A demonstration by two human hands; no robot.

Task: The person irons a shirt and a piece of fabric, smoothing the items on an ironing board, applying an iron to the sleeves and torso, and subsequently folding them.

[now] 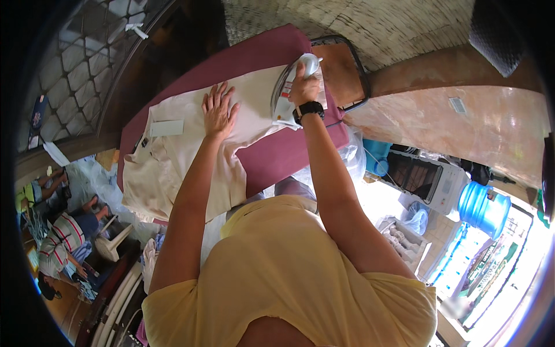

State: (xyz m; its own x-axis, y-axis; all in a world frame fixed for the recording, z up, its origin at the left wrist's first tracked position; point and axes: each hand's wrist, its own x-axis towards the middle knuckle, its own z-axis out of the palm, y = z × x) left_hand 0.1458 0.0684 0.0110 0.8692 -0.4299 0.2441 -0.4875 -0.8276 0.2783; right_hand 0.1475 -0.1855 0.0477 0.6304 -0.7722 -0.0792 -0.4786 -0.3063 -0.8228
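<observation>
A cream-coloured garment (pixel 254 95) lies spread over a maroon-covered ironing board (pixel 272 165), its lower left part in loose folds over the near edge. My left hand (pixel 219 113) rests flat on the cloth with its fingers spread. At the board's right end, my right hand (pixel 304 88) is wrapped round the handle of a white and grey clothes iron (pixel 285 110), which sits on the garment. A dark watch is on my right wrist. Left of my left hand, a pale rectangular card (pixel 166 128) lies on the cloth, with a small dark object (pixel 144 142) beside it.
A black metal frame with a brown panel (pixel 337 72) extends past the board's right end. To the right stand a white appliance (pixel 425 179), a blue water jug (pixel 484 209) and a crate (pixel 407 246). Other people (pixel 63 246) sit at the far left near a plastic stool (pixel 114 243).
</observation>
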